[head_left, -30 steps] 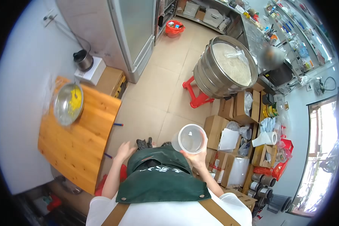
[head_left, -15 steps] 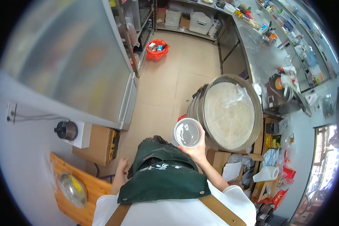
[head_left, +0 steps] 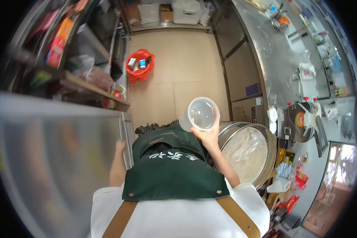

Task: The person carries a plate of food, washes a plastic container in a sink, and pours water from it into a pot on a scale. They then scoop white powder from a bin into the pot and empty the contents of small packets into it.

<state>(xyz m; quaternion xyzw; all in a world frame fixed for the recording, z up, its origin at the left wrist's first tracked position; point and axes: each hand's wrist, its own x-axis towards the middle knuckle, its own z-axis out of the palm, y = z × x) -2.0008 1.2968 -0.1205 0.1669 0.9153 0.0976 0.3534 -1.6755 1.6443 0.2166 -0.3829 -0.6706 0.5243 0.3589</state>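
My right hand [head_left: 208,136] is wrapped round a clear plastic cup [head_left: 203,114], held in front of my apron with its round mouth facing up toward me. Glints show inside the cup; whether it contains any liquid I cannot make out. My left hand [head_left: 120,146] hangs low at my side, close to the glass-fronted cabinet [head_left: 63,158]. Its fingers are too small and blurred to read. To the right of my right arm stands a stack of round metal steamers [head_left: 270,146] with a pale liner and clear plastic film on top.
On the floor ahead is a red-lined bin [head_left: 141,73] with small cartons inside. Metal shelves [head_left: 79,79] with bagged goods line the left. A steel counter [head_left: 261,47] runs along the right, with a dark machine [head_left: 301,123] at its near end.
I have moved forward along the aisle, so the steamers now lie closer beside me and the bin is nearer. The cup stays in my right hand.
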